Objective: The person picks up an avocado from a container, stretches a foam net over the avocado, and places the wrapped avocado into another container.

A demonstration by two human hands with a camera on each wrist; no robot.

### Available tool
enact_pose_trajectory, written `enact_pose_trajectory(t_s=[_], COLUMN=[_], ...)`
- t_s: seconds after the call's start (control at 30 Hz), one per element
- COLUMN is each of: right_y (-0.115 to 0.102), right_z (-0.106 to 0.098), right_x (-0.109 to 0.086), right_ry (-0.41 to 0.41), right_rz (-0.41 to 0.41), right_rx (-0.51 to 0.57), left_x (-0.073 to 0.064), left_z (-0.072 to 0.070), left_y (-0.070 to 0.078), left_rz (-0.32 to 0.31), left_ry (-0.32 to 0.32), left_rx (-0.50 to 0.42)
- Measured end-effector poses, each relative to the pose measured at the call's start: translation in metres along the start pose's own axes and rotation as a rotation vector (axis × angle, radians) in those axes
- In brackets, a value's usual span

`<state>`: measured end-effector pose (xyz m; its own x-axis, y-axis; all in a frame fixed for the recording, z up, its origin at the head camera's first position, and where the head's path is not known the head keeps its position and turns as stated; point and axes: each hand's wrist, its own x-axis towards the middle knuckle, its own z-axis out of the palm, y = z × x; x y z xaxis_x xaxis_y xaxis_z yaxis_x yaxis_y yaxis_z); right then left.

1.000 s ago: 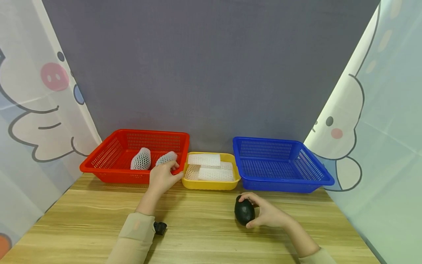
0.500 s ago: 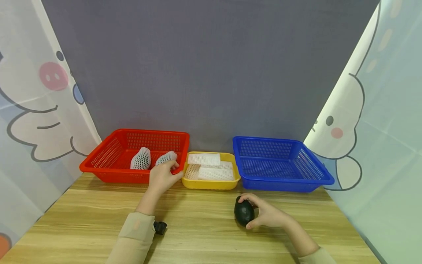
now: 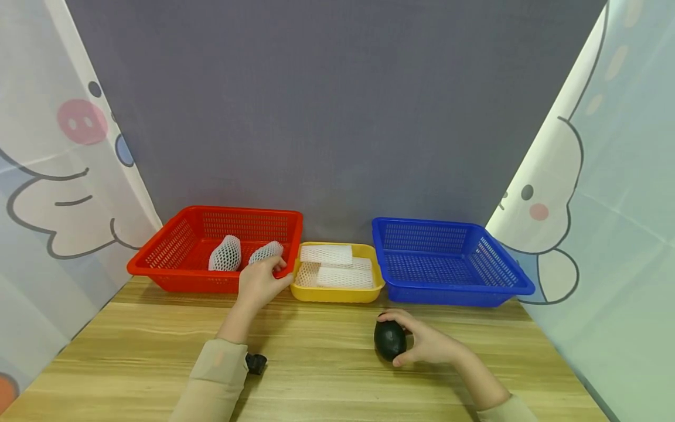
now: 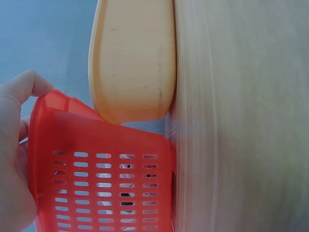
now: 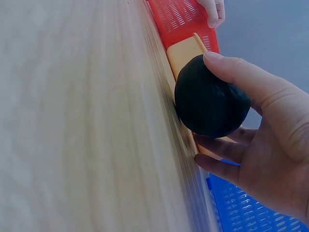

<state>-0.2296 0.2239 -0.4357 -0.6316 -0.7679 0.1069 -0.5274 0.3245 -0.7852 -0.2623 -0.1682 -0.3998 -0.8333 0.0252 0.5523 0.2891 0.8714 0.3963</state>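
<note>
A dark green, nearly black avocado (image 3: 389,340) is in my right hand (image 3: 429,343), thumb on the near side and fingers at the far end. The right wrist view shows the thumb lying on top of the avocado (image 5: 210,99). Whether it touches the table cannot be told. My left hand (image 3: 258,283) grips the front right corner of the red basket (image 3: 174,273), thumb outside and fingers over the rim. Inside that basket lie two fruits in white foam nets, one on the left (image 3: 225,254) and another (image 3: 266,252) partly behind the hand.
Between the baskets stands a small yellow tray (image 3: 337,295) with several flat white foam nets (image 3: 345,278). A blue basket (image 3: 448,293) is at the right. Something small and black (image 3: 256,364) shows beside the left sleeve. A grey panel (image 3: 337,117) rises behind.
The right hand and the avocado have shifted very slightly to the left. My left hand has stayed at the red basket's corner.
</note>
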Motion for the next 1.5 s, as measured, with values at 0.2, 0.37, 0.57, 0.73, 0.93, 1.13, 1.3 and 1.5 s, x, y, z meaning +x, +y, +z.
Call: enact_pose_trajectory(t_s=[0.2,0.37,0.57,0.73,0.93,1.13,1.3,1.5], right_y=[-0.001,-0.0012,-0.0013,-0.0002,-0.0007,-0.0021,-0.0032,-0.0039], right_z=[0.0005,0.0015,0.0024,0.0034,0.0037,0.0034,0.0021,-0.0006], right_x=[0.0,0.0003,0.0013,0.0014,0.0015,0.0019,0.0023,0.0026], right_ry=[-0.001,0.003,0.007,0.007,0.02,0.016,0.017,0.024], right_rz=[0.001,0.0,-0.016,-0.012,-0.006,-0.024,-0.031,-0.029], right_rx=[-0.013,-0.009,-0.013,-0.018,-0.046,-0.039,-0.039,-0.046], left_x=[0.0004,0.0002,-0.0003,-0.0003,0.0001,0.0004,0.0004,0.001], left_z=[0.0001,-0.0001,-0.0002,0.0004,0.0017,0.0015,-0.0001,-0.0002], left_y=[-0.0001,0.0002,0.0001,-0.0005,-0.0012,-0.0006,0.0004,-0.0006], left_rz=[-0.004,0.004,0.007,0.008,0.005,0.002,-0.002,-0.001], left_ry=[-0.003,-0.001,0.001,0.005,0.009,0.002,-0.006,-0.018], left_rx=[0.0,-0.005,-0.007,-0.005,-0.008,-0.003,-0.005,-0.002])
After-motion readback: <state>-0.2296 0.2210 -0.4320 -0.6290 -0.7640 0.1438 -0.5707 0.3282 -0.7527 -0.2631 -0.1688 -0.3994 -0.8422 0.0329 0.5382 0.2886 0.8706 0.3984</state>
